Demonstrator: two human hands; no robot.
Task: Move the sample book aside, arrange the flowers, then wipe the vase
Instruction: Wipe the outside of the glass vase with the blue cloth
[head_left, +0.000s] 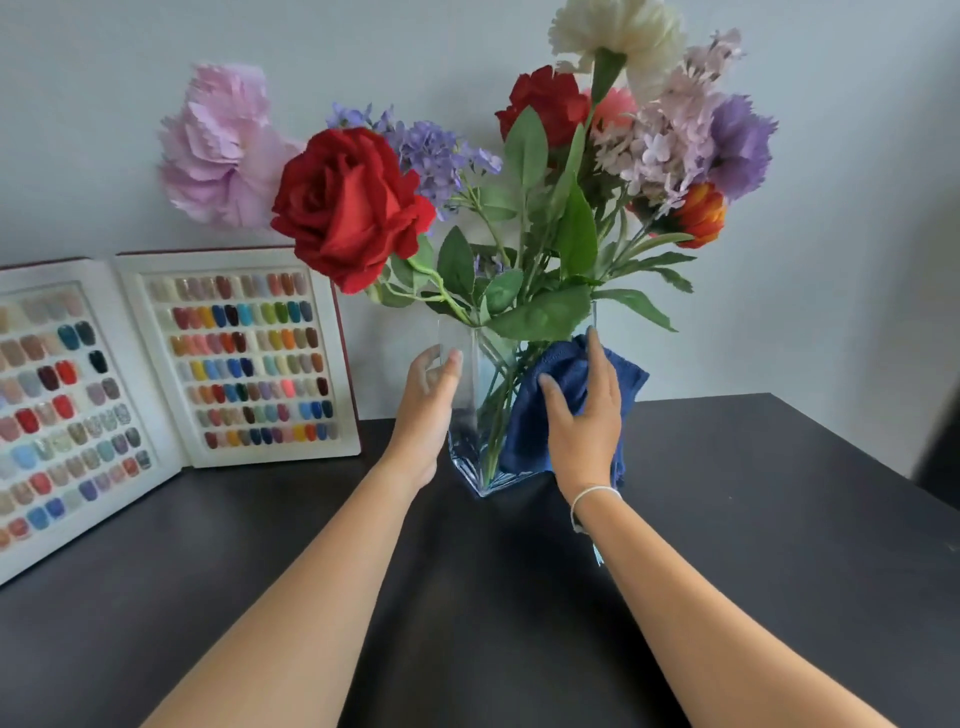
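The tall, square, clear glass vase (475, 395) stands on the dark matte tabletop (727, 545), a little back from the near edge and close to the pale wall, with one corner turned toward the person. It holds the bunch of artificial flowers (545, 171): a large red rose (348, 208) leaning out to the left, a pale pink carnation (218, 145) further left, and white, lilac, purple and orange blooms fanned to the right. The spread looks finished, so the arranging seems done and the wiping is the step in hand.

The right hand (584, 415) lies flat over a folded dark blue cloth (561, 410), fingers extended and slightly spread, pressing the cloth against the right-hand face of the vase. An open palm suits this better than a pinch, since it puts a broad patch of fabric on the glass. The cloth hangs loose below the hand, down toward the base.

The left hand (428, 410) rests on the opposite, left face of the vase, fingers loosely curved and the thumb near the upper edge, not closed around anything. Its job appears to be bracing: the top-heavy bouquet and the sideways push of the cloth could tip or slide the glass

The open white sample book of coloured nail swatches (228, 358) stands propped against the wall at the left, well apart from the vase, out of the way of both arms
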